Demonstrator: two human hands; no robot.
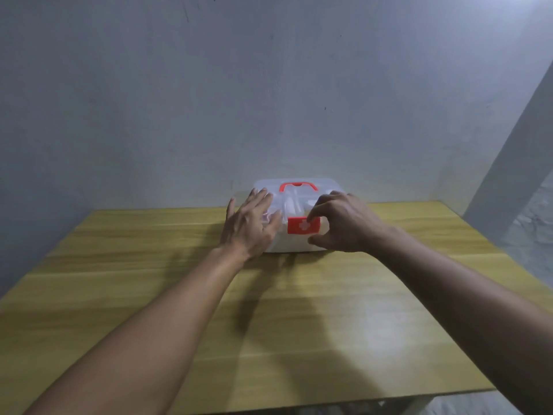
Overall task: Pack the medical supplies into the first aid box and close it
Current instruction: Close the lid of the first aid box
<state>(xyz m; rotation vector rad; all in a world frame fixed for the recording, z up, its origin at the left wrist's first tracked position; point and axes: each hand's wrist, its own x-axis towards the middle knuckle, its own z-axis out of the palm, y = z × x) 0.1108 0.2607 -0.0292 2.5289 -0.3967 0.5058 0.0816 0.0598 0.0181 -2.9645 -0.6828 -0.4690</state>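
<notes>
- The left hand [251, 224] lies flat with fingers spread on the left part of the lid of the first aid box [296, 217], palm down, gripping nothing
- The right hand [341, 223] is curled at the box's front right; its forefinger tip touches the top right corner of the red latch [302, 225], and the thumb sits below, near the box's lower front edge, so the hand is half open around the latch rather than closed on it
- Both bare forearms reach forward from the near edge of the view, the left from the lower left, the right from the lower right
- The first aid box is translucent white with its lid down; its long axis runs left to right, parallel to the far edge of the bench [149, 295]
- The latch, red with a white cross, faces the person on the box's front side; whether it is fully snapped shut cannot be told
- A red carrying handle [297, 186] lies on top of the lid toward the back, also running left to right
- Pale shapes show faintly through the lid, too blurred to name
- The box stands on the far middle of the wooden bench, close to the grey wall [269, 85] behind it
</notes>
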